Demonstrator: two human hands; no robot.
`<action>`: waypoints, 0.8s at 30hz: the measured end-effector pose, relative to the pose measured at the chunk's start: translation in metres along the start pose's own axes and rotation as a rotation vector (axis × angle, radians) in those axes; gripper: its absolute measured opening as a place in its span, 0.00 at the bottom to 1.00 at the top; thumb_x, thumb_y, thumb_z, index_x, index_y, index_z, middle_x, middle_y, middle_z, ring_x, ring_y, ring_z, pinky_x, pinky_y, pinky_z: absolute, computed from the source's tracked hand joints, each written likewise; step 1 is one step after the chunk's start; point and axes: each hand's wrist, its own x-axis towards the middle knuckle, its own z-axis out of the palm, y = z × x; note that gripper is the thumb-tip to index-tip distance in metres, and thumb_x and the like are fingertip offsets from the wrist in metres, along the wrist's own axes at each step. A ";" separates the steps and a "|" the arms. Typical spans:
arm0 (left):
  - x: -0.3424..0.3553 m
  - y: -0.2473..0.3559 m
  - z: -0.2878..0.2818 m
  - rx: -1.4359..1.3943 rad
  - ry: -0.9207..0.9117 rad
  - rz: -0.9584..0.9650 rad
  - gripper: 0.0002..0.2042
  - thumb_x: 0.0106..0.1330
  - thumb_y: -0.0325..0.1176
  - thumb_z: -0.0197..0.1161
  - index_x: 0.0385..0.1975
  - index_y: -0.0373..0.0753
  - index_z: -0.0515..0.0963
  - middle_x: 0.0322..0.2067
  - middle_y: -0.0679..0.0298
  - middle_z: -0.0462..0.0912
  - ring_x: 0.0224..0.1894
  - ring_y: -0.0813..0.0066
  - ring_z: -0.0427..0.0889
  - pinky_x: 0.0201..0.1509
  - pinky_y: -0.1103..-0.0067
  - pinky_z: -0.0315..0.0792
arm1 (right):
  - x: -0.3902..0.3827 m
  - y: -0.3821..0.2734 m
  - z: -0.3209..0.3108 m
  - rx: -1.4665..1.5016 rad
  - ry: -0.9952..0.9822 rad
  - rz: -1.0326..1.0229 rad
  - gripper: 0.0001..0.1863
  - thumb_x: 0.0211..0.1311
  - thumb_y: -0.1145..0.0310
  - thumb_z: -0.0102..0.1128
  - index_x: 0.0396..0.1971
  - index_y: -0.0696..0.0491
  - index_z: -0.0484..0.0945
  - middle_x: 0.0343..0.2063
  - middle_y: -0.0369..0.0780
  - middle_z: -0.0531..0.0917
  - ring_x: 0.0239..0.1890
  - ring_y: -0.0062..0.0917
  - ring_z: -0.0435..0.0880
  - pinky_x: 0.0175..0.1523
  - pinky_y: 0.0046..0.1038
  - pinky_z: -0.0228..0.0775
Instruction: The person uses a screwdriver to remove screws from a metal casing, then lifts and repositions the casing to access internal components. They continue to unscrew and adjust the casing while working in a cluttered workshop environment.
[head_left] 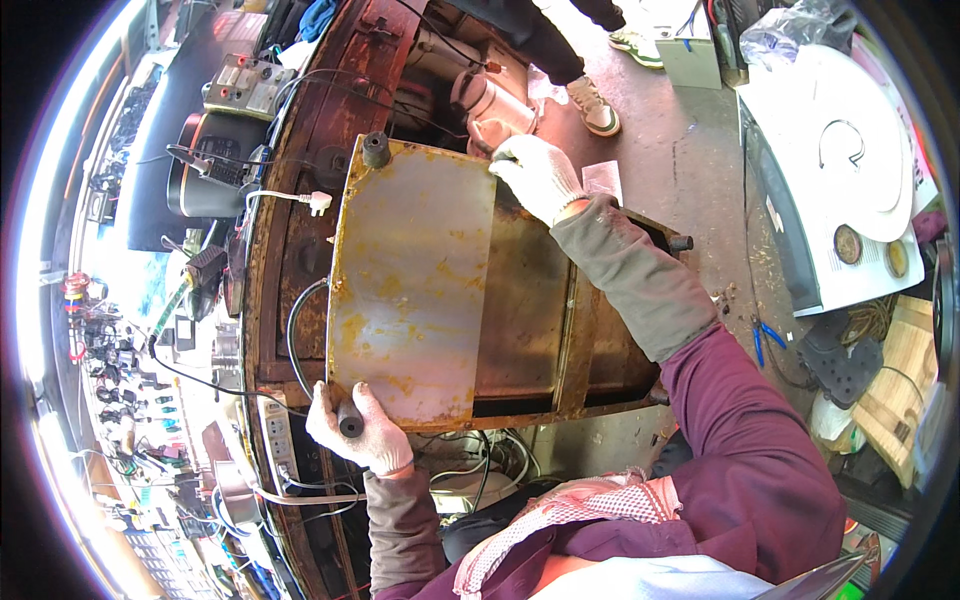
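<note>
A stained, rusty metal appliance body [405, 270] lies with its black rubber feet upward, against a worn wooden bench [275, 330]; its left part is a pale panel with yellow patches, its right part browner with a strut. My left hand [362, 427], in a white knitted glove, grips the near left corner beside a rubber foot [350, 426]. My right hand [532, 175], gloved alike, has curled fingers on the far edge of the panel, right of another foot [376, 149]. A cable [295, 320] runs from the appliance's left side.
Plugs, cables, a power strip [275, 435] and electronics crowd the left bench. Another person's legs and shoes [595, 105] are at the top, near a pale metal cylinder [490, 105]. At right are a white appliance [830, 180], blue pliers [760, 340] on the floor and wooden boards [895, 390].
</note>
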 end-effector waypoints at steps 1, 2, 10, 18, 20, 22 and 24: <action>0.000 -0.002 0.000 -0.011 0.002 -0.003 0.27 0.74 0.22 0.74 0.71 0.32 0.78 0.59 0.53 0.78 0.60 0.61 0.81 0.69 0.65 0.76 | 0.000 0.000 0.002 -0.002 0.031 -0.016 0.12 0.68 0.60 0.75 0.36 0.54 0.91 0.33 0.46 0.91 0.37 0.44 0.91 0.45 0.42 0.82; -0.001 -0.005 0.001 -0.021 0.004 -0.005 0.27 0.74 0.22 0.74 0.71 0.33 0.78 0.59 0.54 0.78 0.60 0.61 0.81 0.69 0.65 0.76 | 0.000 0.000 0.003 -0.021 0.023 -0.022 0.12 0.69 0.59 0.75 0.36 0.54 0.91 0.32 0.47 0.90 0.37 0.45 0.91 0.45 0.43 0.81; -0.002 -0.006 0.003 0.006 0.045 0.024 0.29 0.68 0.19 0.78 0.70 0.33 0.79 0.56 0.57 0.80 0.56 0.63 0.80 0.63 0.67 0.77 | 0.001 -0.018 0.001 0.057 -0.001 0.180 0.15 0.70 0.60 0.76 0.33 0.57 0.85 0.32 0.49 0.87 0.37 0.50 0.89 0.45 0.47 0.80; 0.000 -0.004 0.003 0.001 0.050 0.008 0.30 0.67 0.19 0.78 0.70 0.33 0.80 0.55 0.57 0.80 0.56 0.61 0.81 0.63 0.66 0.77 | 0.000 -0.024 0.011 -0.179 0.082 0.035 0.17 0.72 0.57 0.74 0.36 0.58 0.83 0.35 0.50 0.87 0.40 0.50 0.89 0.47 0.47 0.82; -0.001 -0.006 0.003 0.014 0.048 0.023 0.30 0.67 0.19 0.78 0.70 0.33 0.80 0.55 0.57 0.80 0.56 0.61 0.81 0.63 0.66 0.77 | 0.000 -0.025 0.009 -0.201 0.030 0.078 0.18 0.74 0.57 0.73 0.39 0.59 0.82 0.39 0.51 0.86 0.38 0.51 0.90 0.45 0.49 0.83; 0.000 -0.006 0.002 0.017 0.053 0.036 0.30 0.67 0.18 0.78 0.70 0.33 0.80 0.55 0.57 0.80 0.56 0.62 0.81 0.63 0.66 0.77 | -0.003 -0.027 0.008 -0.232 -0.013 0.033 0.19 0.75 0.56 0.71 0.41 0.59 0.82 0.39 0.53 0.86 0.39 0.51 0.90 0.45 0.49 0.84; -0.001 -0.006 0.003 0.003 0.056 0.046 0.30 0.67 0.18 0.78 0.70 0.33 0.80 0.55 0.57 0.80 0.56 0.62 0.81 0.63 0.66 0.77 | -0.005 -0.027 0.006 -0.305 -0.049 0.017 0.17 0.77 0.57 0.68 0.41 0.59 0.81 0.39 0.52 0.87 0.41 0.51 0.91 0.48 0.49 0.85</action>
